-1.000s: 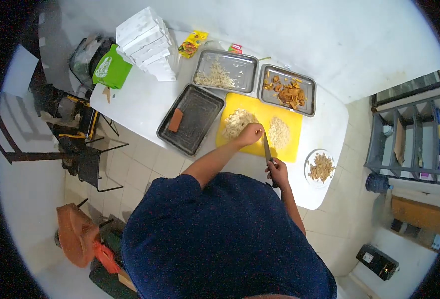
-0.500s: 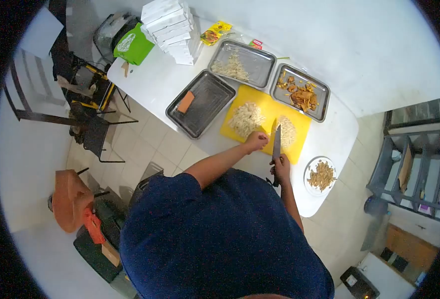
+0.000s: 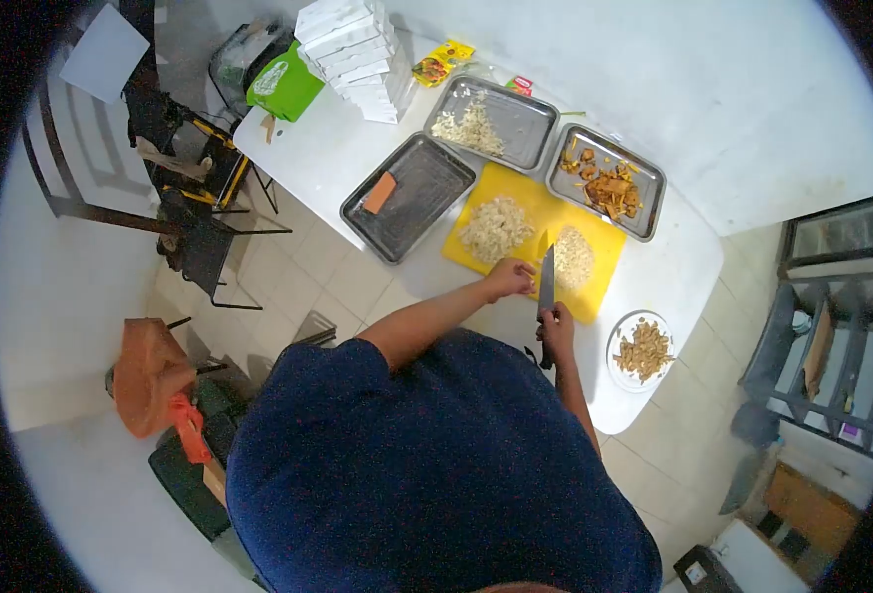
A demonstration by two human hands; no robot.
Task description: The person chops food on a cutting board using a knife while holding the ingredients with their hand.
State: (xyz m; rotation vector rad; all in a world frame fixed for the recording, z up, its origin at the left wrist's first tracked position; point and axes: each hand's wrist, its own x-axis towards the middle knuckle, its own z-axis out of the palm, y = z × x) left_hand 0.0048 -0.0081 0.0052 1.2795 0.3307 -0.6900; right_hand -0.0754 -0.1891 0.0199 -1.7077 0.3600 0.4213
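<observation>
My right hand (image 3: 557, 329) is wrapped round the dark handle of a kitchen knife (image 3: 547, 282). Its blade points away from me over the yellow cutting board (image 3: 604, 284), just left of a pile of finely chopped pale food (image 3: 574, 259). My left hand (image 3: 508, 279) is at the board's near edge, left of the blade, fingers loosely bent and slightly apart with nothing visible in them. Beyond that hand, on the board's left half, lies a larger heap of pale chopped pieces (image 3: 497, 228). I cannot tell what food it is.
A dark tray (image 3: 397, 222) holding an orange-brown block (image 3: 380, 193) lies left of the board. Behind are a metal tray (image 3: 530, 124) with pale pieces and another tray (image 3: 594, 205) with browned pieces. A white plate (image 3: 618, 368) of brown strips stands right. White boxes (image 3: 352, 54) are stacked at the back.
My left hand's fingers have loosened from a tighter curl, beside the blade. The knife stays in my right hand, nearly in place. The whole view has shifted slightly.
</observation>
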